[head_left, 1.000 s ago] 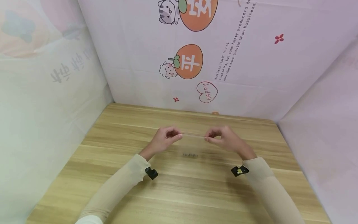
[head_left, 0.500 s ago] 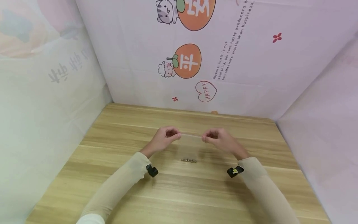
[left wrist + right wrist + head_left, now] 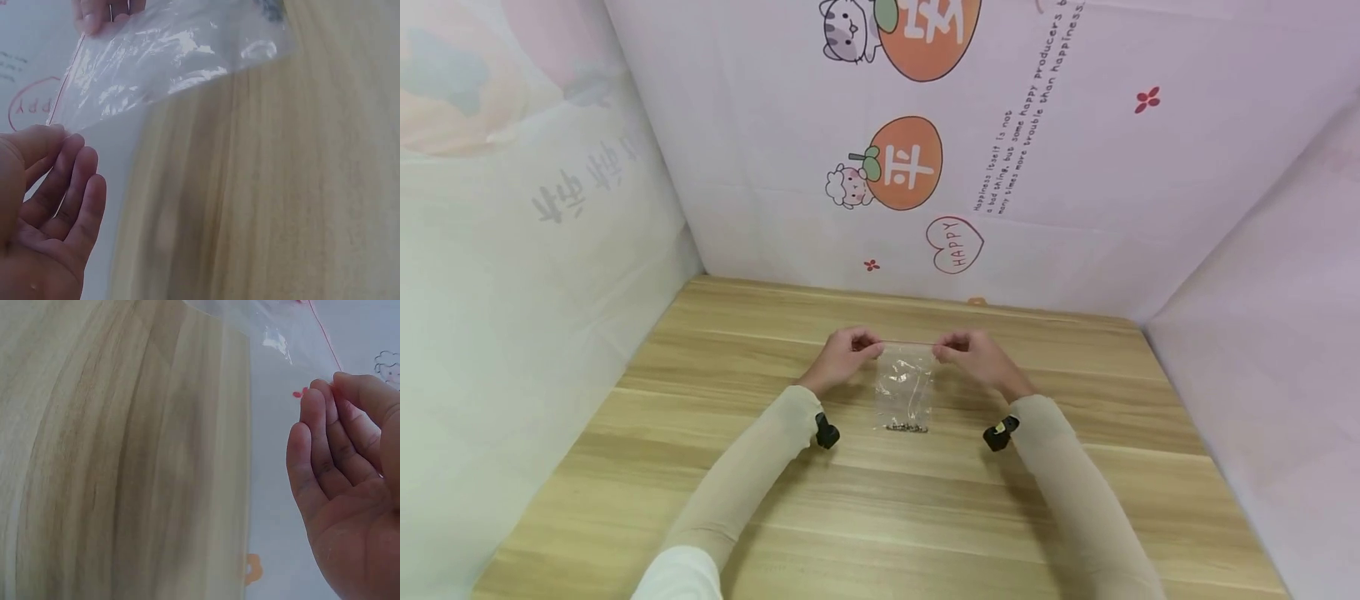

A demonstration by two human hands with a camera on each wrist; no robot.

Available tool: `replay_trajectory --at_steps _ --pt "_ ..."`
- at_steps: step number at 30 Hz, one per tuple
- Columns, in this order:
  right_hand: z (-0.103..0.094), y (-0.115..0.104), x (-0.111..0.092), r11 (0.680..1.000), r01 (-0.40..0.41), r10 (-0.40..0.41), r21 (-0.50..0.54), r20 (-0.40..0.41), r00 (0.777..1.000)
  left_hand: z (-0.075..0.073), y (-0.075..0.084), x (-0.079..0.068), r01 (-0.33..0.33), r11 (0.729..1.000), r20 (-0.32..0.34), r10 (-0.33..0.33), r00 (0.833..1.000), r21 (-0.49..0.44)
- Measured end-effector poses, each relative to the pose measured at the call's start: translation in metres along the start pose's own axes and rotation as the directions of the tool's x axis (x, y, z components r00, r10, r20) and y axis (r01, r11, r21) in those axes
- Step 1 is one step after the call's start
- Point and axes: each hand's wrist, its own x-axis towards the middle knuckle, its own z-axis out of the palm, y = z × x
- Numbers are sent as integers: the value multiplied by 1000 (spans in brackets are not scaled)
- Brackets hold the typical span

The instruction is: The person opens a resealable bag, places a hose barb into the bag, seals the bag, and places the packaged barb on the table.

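Note:
A clear zip bag [image 3: 904, 387] with a red line along its top edge hangs between both hands over the table. Several small metallic pieces [image 3: 907, 428] lie gathered at its bottom; their kind is too small to tell. My left hand [image 3: 844, 357] pinches one top corner between thumb and forefinger. At the opposite corner, my right hand [image 3: 977, 358] pinches the same edge. The left wrist view shows the bag [image 3: 169, 56] stretched between the hands, its surface wrinkled and shiny. Only one corner of the bag [image 3: 275, 344] appears in the right wrist view.
Beneath the hands is a wood-grain table [image 3: 880, 525]. A white printed cloth [image 3: 760, 150] stands along its back edge, and pale cloth walls [image 3: 1285, 292] rise at both sides. A small black camera sits on each wrist.
Both hands have moved slightly away from the body and closer together, raising the bag's top edge in view. The bag was blurred earlier and now shows clearly. Both grips stay the same.

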Motion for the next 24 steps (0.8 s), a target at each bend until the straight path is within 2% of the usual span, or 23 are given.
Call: replay_trajectory --at_steps 6,10,16,24 --pt "8 15 10 999 -53 53 -7 -20 998 6 -15 14 16 998 -8 -15 1000 54" --pt "12 27 15 995 -69 67 -68 -29 997 12 -20 18 28 996 12 -29 1000 87" --pt "18 32 18 991 -109 106 -76 -45 993 16 -17 20 51 989 16 -54 998 142" --pt "13 23 17 975 -156 141 -156 -104 985 4 -9 16 58 977 29 -65 997 205"
